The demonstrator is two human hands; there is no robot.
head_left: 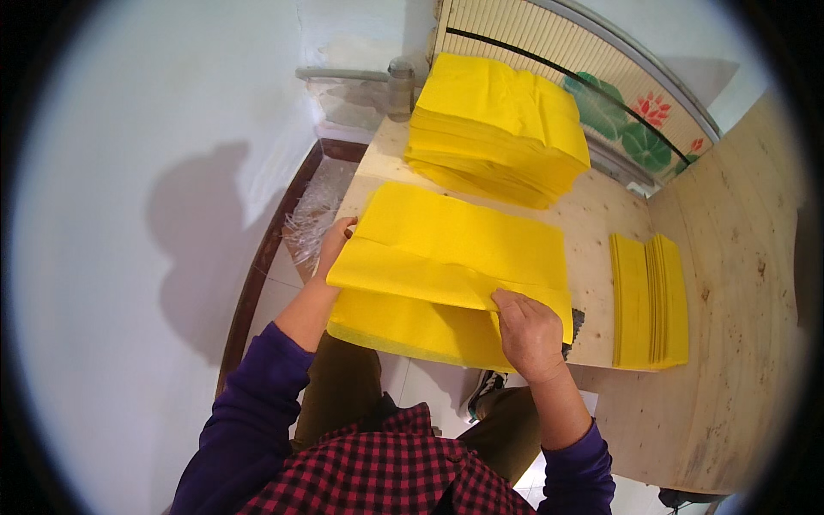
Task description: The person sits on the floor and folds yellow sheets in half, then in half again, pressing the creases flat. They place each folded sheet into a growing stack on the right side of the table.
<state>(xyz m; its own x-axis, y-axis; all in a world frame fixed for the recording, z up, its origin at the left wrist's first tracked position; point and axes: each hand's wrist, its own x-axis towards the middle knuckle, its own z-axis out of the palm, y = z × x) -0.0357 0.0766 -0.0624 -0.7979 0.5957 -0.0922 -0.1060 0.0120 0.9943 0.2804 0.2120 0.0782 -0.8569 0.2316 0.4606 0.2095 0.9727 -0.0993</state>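
Large sheet of thin yellow paper [455, 257], soft and creased, lies at the near left corner of the pale plywood table [738, 283], its folded flap hanging past the near edge. Left hand [335, 245] grips the sheet's left edge, fingers curled under it. Right hand [530, 330] pinches the folded edge near the front, knuckles up. Thick stack of flat yellow sheets [498, 129] at the far edge; row of narrow folded yellow pieces [650, 300] toward the right.
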